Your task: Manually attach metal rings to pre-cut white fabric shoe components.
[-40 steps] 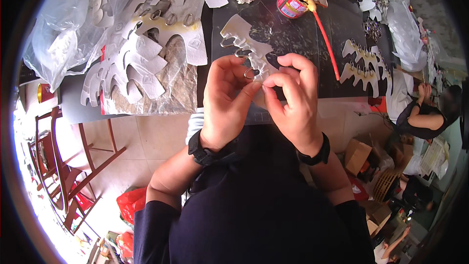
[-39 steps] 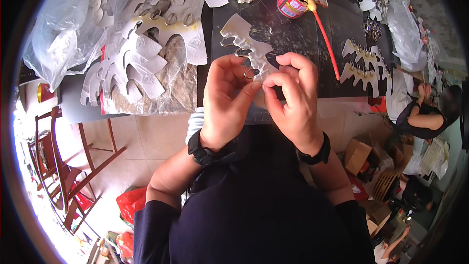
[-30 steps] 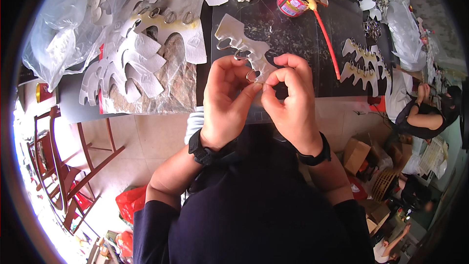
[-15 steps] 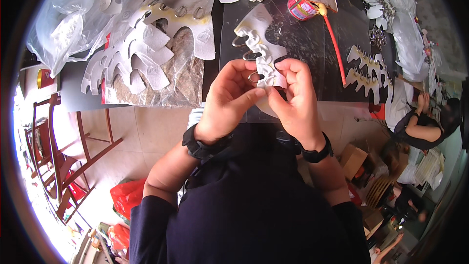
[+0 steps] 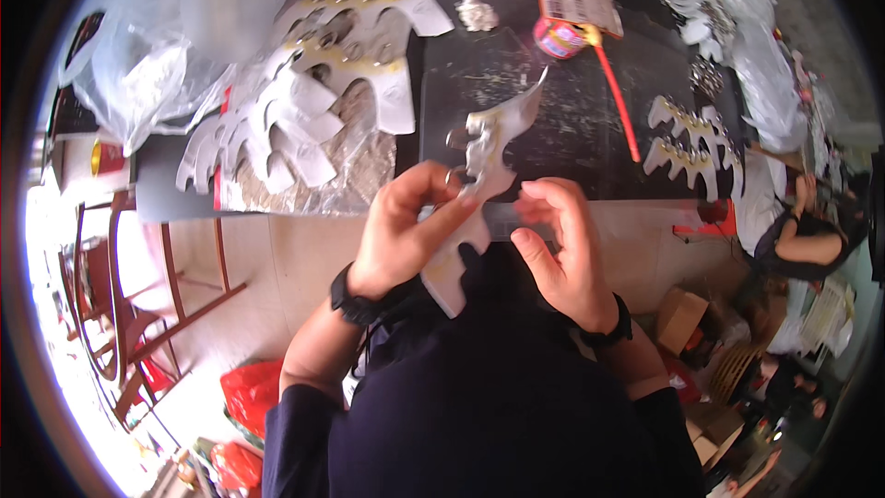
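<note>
My left hand point(image 5: 410, 232) is closed on a white scalloped strip point(image 5: 495, 171) near its middle, with thumb and fingers pinching it. The strip is tilted and twisted; its upper end points away over the table and its lower end hangs in front of my dark shirt. Metal rings and yellowish glue show along its scalloped left edge. Just right of the strip, my right hand point(image 5: 567, 254) is apart from it, palm facing left, fingers spread and bent, holding nothing. Farther off stands a small red tub point(image 5: 559, 40), with a red-handled brush point(image 5: 617, 100) and a printed card point(image 5: 581, 2) on it.
Glued scalloped pieces with rings point(image 5: 394, 101) and plain white ones point(image 5: 300, 164) overlap on a plastic-wrapped brown bag point(image 5: 355, 171) at left. More ringed pieces point(image 5: 680, 157) lie right. A white crumpled lump point(image 5: 477, 14) sits at the back; clear plastic bags point(image 5: 138, 74) flank the table.
My right hand has let go of the strip and moved slightly down and right. My left hand keeps hold, and the strip has turned, its lower part now hanging toward me.
</note>
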`<state>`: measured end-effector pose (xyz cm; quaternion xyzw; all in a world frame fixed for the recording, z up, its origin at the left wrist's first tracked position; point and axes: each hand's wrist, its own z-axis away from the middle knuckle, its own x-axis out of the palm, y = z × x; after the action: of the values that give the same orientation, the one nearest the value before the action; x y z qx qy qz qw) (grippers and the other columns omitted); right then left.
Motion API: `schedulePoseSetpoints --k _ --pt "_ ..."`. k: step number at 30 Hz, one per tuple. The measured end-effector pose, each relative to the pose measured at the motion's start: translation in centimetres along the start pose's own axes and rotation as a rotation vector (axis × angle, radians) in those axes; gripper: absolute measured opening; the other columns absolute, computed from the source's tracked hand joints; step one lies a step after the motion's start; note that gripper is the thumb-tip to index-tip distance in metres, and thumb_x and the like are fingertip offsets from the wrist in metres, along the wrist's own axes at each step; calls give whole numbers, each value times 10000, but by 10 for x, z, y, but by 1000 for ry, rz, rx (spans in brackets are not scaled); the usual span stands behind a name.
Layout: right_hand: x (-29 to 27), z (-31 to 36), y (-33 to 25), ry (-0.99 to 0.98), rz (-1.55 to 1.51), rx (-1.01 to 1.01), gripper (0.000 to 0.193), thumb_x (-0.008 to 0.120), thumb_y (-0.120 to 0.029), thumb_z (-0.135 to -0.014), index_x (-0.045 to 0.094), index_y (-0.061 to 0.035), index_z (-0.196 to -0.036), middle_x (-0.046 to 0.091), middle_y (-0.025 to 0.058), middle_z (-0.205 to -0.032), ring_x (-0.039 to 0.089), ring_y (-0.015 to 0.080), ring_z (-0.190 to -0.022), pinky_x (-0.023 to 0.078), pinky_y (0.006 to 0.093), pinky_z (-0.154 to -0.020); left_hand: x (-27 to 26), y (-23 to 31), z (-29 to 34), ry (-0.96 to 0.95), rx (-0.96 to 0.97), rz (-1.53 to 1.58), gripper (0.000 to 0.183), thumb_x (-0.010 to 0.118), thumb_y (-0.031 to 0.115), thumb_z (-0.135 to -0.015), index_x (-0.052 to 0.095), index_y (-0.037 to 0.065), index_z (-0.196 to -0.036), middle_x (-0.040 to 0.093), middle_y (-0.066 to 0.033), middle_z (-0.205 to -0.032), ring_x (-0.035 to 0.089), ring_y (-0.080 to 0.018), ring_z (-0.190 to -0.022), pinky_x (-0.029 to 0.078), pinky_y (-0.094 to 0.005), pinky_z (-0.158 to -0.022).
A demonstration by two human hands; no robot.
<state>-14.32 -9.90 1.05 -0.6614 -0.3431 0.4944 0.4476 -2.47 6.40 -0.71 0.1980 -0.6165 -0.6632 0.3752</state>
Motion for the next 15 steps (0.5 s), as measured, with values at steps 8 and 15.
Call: schedulePoseSetpoints --k 8,15 --pt "-30 15 -30 -90 411 -148 402 747 -147 -707 594 -57 -1068 583 121 -1031 565 288 -973 408 405 -830 -1 28 3 -585 327 -584 147 731 6 -697 603 27 -766 574 -83 -683 558 -260 -622 425 -341 -588" --pt "-73 48 -27 -277 38 231 180 666 -183 -824 649 -23 -905 627 136 -718 616 269 -650 440 344 -599 24 22 4 -692 30 -402 271 801 80 -695 634 13 -897 612 -42 -808 597 -134 -733 459 -263 -656"
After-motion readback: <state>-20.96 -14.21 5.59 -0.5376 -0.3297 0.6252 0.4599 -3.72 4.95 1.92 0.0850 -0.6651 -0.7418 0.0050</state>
